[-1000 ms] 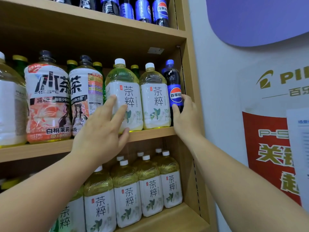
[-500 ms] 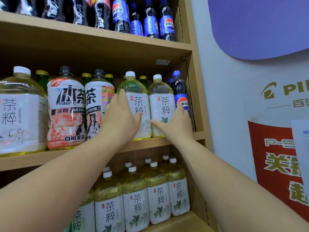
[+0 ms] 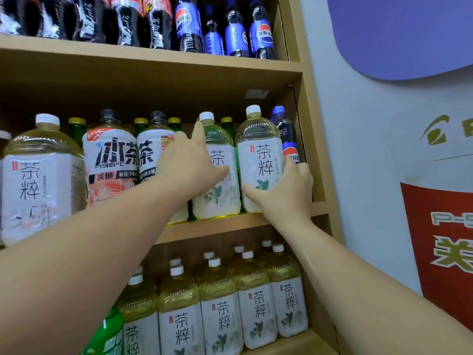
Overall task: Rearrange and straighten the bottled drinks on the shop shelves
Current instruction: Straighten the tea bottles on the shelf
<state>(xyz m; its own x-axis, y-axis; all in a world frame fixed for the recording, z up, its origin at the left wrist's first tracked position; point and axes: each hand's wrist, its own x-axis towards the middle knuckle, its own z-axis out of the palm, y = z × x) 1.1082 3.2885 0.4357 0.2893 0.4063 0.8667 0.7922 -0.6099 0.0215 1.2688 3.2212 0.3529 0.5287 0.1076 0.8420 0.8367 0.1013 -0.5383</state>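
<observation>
Two large white-labelled tea bottles stand side by side on the middle shelf. My left hand lies on the left tea bottle, fingers stretched over its label and shoulder. My right hand grips the lower part of the right tea bottle, thumb across its front and fingers curled round its right side. A blue-capped Pepsi bottle stands behind it against the shelf's right wall. Left of my hand stand two ice tea bottles with dark caps.
Another large tea bottle stands at the far left. Green bottles fill the back row. Cola and Pepsi bottles line the top shelf. Several smaller tea bottles fill the lower shelf. A wall with posters is on the right.
My right hand left the Pepsi bottle and moved left to grip the right tea bottle. My left hand stayed on the left tea bottle. The view has tilted upward.
</observation>
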